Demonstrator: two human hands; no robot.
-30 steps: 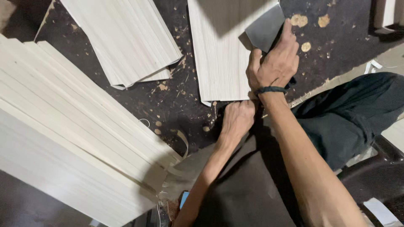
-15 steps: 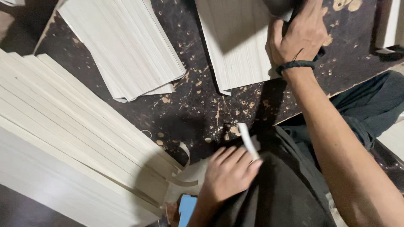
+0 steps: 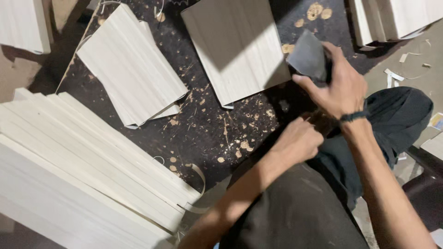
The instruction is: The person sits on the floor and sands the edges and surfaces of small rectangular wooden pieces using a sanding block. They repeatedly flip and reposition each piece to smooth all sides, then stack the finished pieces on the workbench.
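Since half a sec ago, left hand (image 3: 300, 140) has come back up from the lap toward the desk (image 3: 207, 133) edge, and the pale strip it was pinching is gone from view. Right hand (image 3: 339, 85) has dropped off the top of the sheet stack (image 3: 235, 46) to its lower right corner, w/ the grey flat blade tool (image 3: 307, 57) in it.

Right hand is closed round the tool's handle, blade sticking up-left toward the stack's corner. Left hand is curled in a loose fist just below the right wrist; can't tell if it pinches anything.

Judgement: one trim stroke looks finished, offcut dropped, both hands regrouping at the same corner.

Stack lies flat on the dark desk, top centre; long axis runs upper-left to lower-right, near edge facing the person. Second pile of sheets (image 3: 131, 78) sits left of it, apart, roughly same tilt. Big fanned bundle of sheets (image 3: 74, 175) fills the lower left.
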